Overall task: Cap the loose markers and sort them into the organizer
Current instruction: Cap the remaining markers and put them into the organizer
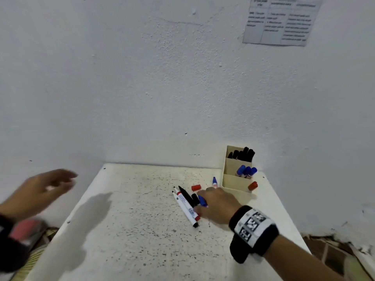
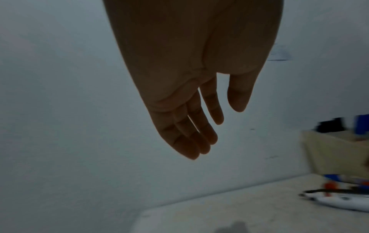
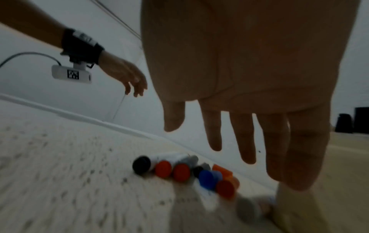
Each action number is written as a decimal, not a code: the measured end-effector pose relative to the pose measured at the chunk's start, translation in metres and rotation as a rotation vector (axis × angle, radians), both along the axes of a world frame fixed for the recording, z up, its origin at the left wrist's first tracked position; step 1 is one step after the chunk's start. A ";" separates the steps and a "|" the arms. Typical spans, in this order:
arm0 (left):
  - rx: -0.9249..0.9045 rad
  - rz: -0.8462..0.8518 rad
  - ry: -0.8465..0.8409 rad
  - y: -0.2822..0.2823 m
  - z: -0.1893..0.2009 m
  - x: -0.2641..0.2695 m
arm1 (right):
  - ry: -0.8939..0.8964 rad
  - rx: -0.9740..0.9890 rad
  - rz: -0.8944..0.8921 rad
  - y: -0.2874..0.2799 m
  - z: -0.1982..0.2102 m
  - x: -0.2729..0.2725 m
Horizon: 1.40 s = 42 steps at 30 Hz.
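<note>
Several loose markers lie mid-table: a white marker with a red band [image 1: 187, 207], a black one [image 1: 186, 196] and a blue-tipped one [image 1: 214, 182]. Loose caps sit among them: red [image 1: 196, 187], black [image 1: 195, 198] and blue [image 1: 202, 200]. My right hand [image 1: 211, 199] hovers just over this pile [image 3: 179, 170] with fingers straight and spread [image 3: 215, 141], holding nothing. The beige organizer [image 1: 233, 183] stands at the back right, holding black, blue and one red capped marker. My left hand [image 1: 58, 183] hangs empty in the air off the table's left edge, fingers relaxed [image 2: 217, 123].
The white speckled table [image 1: 142, 230] butts against a white wall, which carries a printed sheet [image 1: 282, 21] at the upper right. A blurred red and black object [image 1: 26, 232] sits low at the left. Debris covers the floor at the right [image 1: 334, 252].
</note>
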<state>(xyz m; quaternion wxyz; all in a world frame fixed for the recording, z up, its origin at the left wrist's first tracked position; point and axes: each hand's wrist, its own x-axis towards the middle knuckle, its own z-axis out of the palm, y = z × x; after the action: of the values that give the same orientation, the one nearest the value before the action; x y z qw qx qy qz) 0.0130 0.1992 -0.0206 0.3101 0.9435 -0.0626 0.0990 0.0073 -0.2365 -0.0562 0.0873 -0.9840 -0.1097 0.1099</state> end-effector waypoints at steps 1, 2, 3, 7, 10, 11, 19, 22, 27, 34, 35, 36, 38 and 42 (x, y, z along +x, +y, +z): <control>0.033 -0.047 0.024 -0.035 0.003 0.004 | -0.002 -0.090 -0.028 0.001 -0.012 0.000; 0.045 -0.119 0.031 -0.068 0.008 0.009 | -0.004 -0.135 -0.066 0.000 -0.021 0.000; 0.074 -0.186 0.046 -0.095 0.002 0.015 | 0.000 -0.149 -0.098 -0.001 -0.028 0.001; 0.079 -0.372 0.207 -0.170 -0.041 0.035 | 0.031 -0.117 -0.132 -0.004 -0.040 0.000; 0.029 -0.451 0.237 -0.207 -0.056 0.033 | 0.037 -0.056 -0.140 -0.007 -0.040 -0.004; 0.008 -0.466 0.240 -0.214 -0.062 0.034 | 0.026 -0.037 -0.138 -0.010 -0.039 -0.006; -0.059 -0.455 0.324 -0.235 -0.072 0.029 | -0.005 0.001 -0.337 -0.017 -0.032 -0.003; -0.085 -0.434 0.347 -0.236 -0.074 0.027 | 0.092 -0.004 -0.325 -0.016 -0.027 -0.001; -0.207 -0.387 0.384 -0.237 -0.072 0.024 | -0.023 0.227 -0.531 -0.020 -0.032 0.001; -0.619 -0.308 0.514 -0.255 -0.058 0.017 | 0.106 0.699 -0.137 0.017 -0.021 -0.016; -0.705 -0.277 0.516 -0.254 -0.056 0.017 | 0.107 0.680 -0.107 0.017 -0.020 -0.011; -0.768 -0.250 0.512 -0.251 -0.053 0.018 | 0.071 0.661 -0.116 0.014 -0.017 -0.004; -0.803 -0.215 0.501 -0.241 -0.050 0.020 | -0.065 0.505 -0.179 0.003 -0.017 0.014; -0.760 -0.183 0.504 -0.219 -0.051 0.021 | -0.010 0.077 -0.113 -0.003 -0.030 0.040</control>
<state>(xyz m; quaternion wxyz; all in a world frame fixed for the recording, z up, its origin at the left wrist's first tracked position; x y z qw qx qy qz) 0.0341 -0.0197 -0.0713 0.6467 0.7483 -0.0278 -0.1450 0.0471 -0.2391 -0.0862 0.1305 -0.9851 -0.0586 0.0953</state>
